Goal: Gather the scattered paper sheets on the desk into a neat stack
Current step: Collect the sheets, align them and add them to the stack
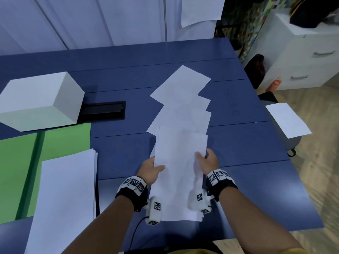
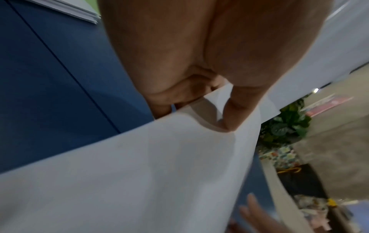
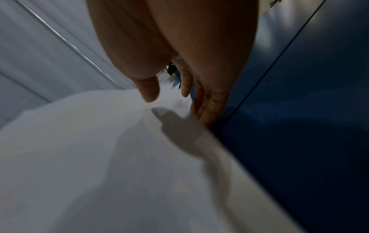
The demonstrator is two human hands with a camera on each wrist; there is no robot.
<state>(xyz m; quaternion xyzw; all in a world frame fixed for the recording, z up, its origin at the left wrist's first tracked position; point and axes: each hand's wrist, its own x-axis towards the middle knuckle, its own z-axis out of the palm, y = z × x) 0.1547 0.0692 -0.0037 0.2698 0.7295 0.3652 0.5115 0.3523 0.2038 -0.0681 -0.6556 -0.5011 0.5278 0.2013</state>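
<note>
Two hands hold the sheets (image 1: pixel 178 162) over the desk (image 1: pixel 238 162). Left hand (image 1: pixel 151 170) pinches one edge. Right hand (image 1: pixel 208 161) grips the other.

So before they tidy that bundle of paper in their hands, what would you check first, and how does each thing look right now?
1. Left hand holds the held sheets: ok, thumb on top.
2. Right hand holds the other edge: ok, thumb on top, fingers beneath.
3. Held sheets' edges aligned: not ok, corners stick out unevenly.
4. Fanned sheets on the blue desk collected: not ok, still spread.
5. Stray sheet past the desk's right edge collected: not ok.
6. How many sheets are held: cannot tell.
</note>
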